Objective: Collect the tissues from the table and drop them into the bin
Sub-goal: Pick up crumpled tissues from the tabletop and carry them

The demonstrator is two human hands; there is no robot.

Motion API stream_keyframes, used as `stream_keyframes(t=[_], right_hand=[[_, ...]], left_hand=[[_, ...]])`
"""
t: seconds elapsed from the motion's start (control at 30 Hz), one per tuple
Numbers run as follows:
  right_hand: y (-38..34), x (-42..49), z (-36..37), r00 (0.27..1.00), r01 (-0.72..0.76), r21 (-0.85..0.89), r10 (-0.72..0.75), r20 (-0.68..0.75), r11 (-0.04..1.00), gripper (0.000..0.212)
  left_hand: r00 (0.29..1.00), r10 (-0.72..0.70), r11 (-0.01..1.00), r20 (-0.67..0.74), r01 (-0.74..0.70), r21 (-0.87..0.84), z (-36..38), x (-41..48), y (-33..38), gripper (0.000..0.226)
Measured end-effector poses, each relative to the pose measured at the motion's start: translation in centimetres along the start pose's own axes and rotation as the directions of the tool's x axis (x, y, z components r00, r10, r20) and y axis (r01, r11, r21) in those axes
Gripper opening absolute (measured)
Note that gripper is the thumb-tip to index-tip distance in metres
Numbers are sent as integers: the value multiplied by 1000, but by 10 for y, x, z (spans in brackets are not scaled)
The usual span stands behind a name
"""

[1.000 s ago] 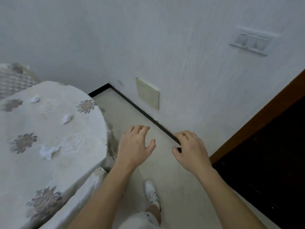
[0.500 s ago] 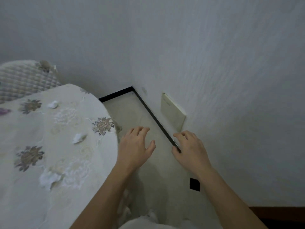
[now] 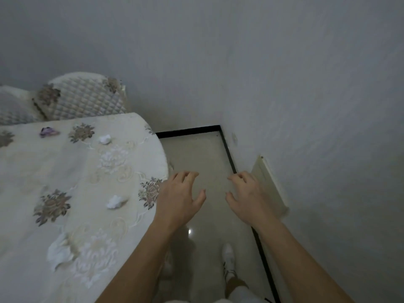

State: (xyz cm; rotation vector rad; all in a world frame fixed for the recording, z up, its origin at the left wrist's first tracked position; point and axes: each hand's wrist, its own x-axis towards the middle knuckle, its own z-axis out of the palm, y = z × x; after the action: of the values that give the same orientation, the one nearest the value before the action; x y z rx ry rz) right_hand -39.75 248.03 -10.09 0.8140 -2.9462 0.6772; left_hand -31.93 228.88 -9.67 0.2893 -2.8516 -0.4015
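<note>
Table (image 3: 65,169) floral-clothed, tissues (image 3: 115,202) scattered; pale floor (image 3: 196,154), white wall (image 3: 306,95); left grip (image 3: 177,200), right grip (image 3: 249,197) spread.

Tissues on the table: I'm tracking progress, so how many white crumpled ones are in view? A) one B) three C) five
B: a far tissue, a middle tissue and a near tissue lie apart on the tablecloth.
</note>
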Motion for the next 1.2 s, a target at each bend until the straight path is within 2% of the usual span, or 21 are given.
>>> stream_keyframes(t=[0.17,0.37,0.47,0.57,0.67,0.83,1.0,1.1,1.2], right_hand=[[8,84,5,981,173,-10,-172,91,985,37],[-12,164,21,888,397,42,-395,236,917,32],[-43,176,37,806,504,134,-521,282,853,28],[-80,181,60,709,579,252,-632,313,775,32],[-117,178,84,595,671,281,-724,349,686,35],[-167,168,114,484,737,295,-779,398,608,36],[-199,163,147,429,743,289,-762,486,603,37],[-217,162,169,402,762,257,-745,532,595,36],[-233,164,193,332,808,220,-731,596,546,40]], left_hand=[[977,-215,976,-10,215,36,2,45,-8,51],[872,-476,874,-110,483,50,-11,53,-25,47],[789,-599,789,-134,611,67,-19,25,-39,50],[671,-716,675,-193,736,52,-28,-6,-52,44],[549,-803,562,-234,827,14,-34,-40,-64,43],[359,-894,393,-267,916,-85,-32,-94,-88,39],[206,-952,246,-228,955,-166,-26,-133,-123,35],[174,-963,213,-205,959,-188,-23,-151,-153,33],[211,-960,236,-185,964,-124,-19,-169,-186,32]])
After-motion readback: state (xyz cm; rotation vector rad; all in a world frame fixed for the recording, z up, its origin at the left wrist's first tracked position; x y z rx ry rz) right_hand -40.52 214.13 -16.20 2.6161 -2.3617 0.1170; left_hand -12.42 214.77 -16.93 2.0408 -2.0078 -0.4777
